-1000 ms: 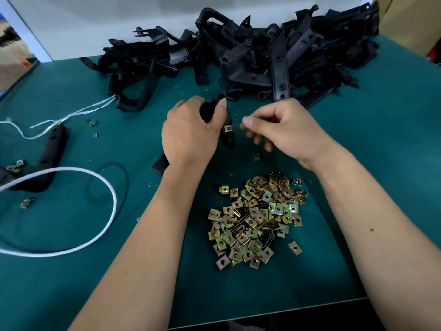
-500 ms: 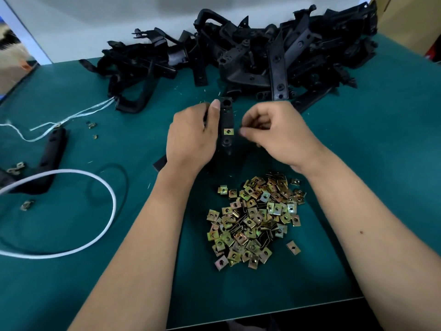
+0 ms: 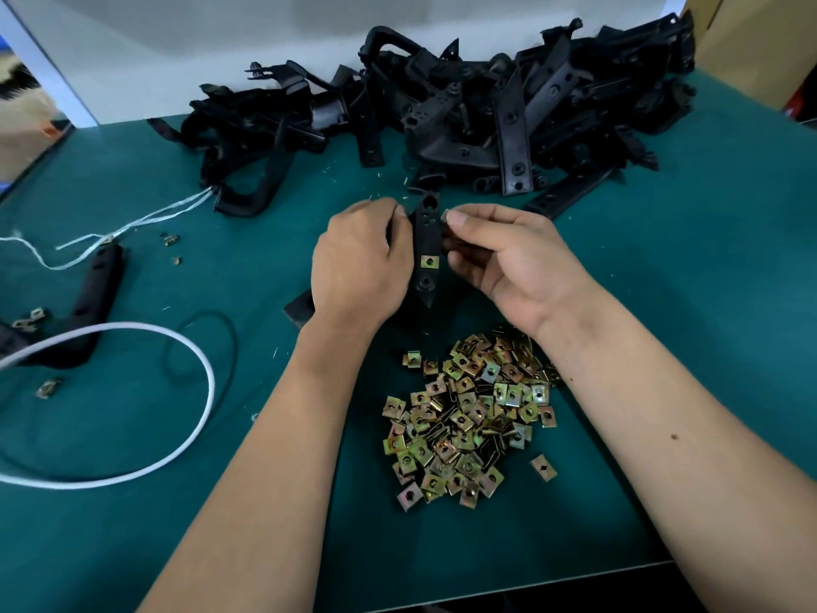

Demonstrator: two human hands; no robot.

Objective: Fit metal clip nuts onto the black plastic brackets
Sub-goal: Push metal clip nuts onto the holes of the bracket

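A black plastic bracket stands lengthwise between my hands over the green table. One brass-coloured clip nut sits on its lower half. My left hand grips the bracket from the left side. At the bracket's upper right edge, my right hand pinches with thumb and forefinger; what it pinches is too small to make out. A heap of loose clip nuts lies just below my hands.
A large pile of black brackets fills the back of the table. At the left lie another black bracket, a white cord loop, thin white strings and stray clips. The table's front edge is near.
The bracket has been turned upright between my hands and now shows the fitted clip nut. My right hand has moved up from that clip to the bracket's top right edge.
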